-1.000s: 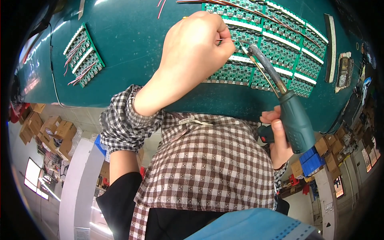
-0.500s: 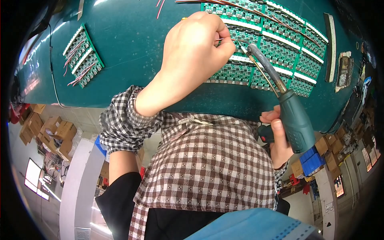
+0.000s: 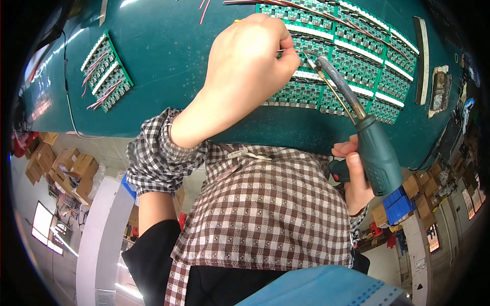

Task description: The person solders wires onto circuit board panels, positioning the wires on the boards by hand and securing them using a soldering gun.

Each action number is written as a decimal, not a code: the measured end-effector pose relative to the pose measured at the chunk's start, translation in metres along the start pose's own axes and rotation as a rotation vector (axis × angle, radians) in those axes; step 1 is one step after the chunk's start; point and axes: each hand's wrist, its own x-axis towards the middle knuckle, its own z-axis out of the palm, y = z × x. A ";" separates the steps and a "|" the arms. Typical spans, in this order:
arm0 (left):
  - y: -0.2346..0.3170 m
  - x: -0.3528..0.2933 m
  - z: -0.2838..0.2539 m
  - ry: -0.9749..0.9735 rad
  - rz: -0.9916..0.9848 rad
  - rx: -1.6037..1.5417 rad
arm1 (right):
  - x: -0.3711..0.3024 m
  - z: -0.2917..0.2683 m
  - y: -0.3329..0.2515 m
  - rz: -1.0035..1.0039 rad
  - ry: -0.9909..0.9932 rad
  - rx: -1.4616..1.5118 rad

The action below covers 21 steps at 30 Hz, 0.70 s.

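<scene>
My right hand (image 3: 354, 171) is wrapped round the dark green handle of a soldering gun (image 3: 377, 153). The gun's bent metal tube and thin solder guide reach up and left, and the tip touches or hovers just over a panel of green circuit boards (image 3: 352, 61); which of the two I cannot tell. Close to that tip, my left hand (image 3: 250, 61) pinches a thin wire (image 3: 280, 50) between thumb and forefinger, its end over the boards. My palm hides part of the panel's left side. Long dark red and brown wires (image 3: 306, 13) lie across the panel's upper rows.
A smaller board panel (image 3: 106, 71) with short wires lies on the green table (image 3: 163, 61) at left. To the right are a long narrow strip (image 3: 421, 60) and a worn block-shaped holder (image 3: 439, 91). A thin cable (image 3: 69, 104) runs down the table's left side.
My left hand has shifted very slightly left, still pinching the wire. The soldering gun and my right hand have hardly moved.
</scene>
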 end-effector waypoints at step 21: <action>0.000 0.003 0.000 0.005 0.011 0.002 | -0.001 0.004 -0.001 0.020 0.024 0.044</action>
